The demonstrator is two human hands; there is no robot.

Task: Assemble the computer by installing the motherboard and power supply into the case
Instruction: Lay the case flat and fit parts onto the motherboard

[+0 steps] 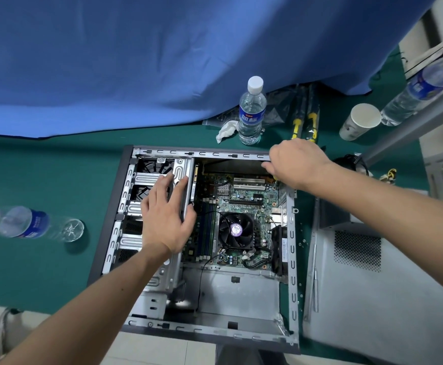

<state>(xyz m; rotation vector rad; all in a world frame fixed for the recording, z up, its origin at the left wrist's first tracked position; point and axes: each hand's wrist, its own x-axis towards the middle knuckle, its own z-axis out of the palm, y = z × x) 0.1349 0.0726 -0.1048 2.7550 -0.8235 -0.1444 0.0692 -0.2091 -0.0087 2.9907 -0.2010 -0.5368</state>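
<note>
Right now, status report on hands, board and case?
Left hand flat on drive cage. Right hand at case far corner, grip hidden. Board in case. Nothing blocking.

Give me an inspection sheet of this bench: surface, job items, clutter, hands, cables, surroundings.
Surface: green mat, blue cloth draped over its far side.
Job items: open case lying flat; motherboard inside it, CPU fan fitted; lower bay bare, no power supply in it; grey side panel lies to the right.
Clutter: upright water bottle, lying bottle, third bottle, paper cup, crumpled tissue, yellow-handled screwdrivers.
Hands: left hand flat on the drive cage; right hand at the board's far right corner, fingers curled; what it holds cannot be told.
Cables: black cable across the bare bay; wire bundle on the right.
Surroundings: metal frame bar, upper right.
</note>
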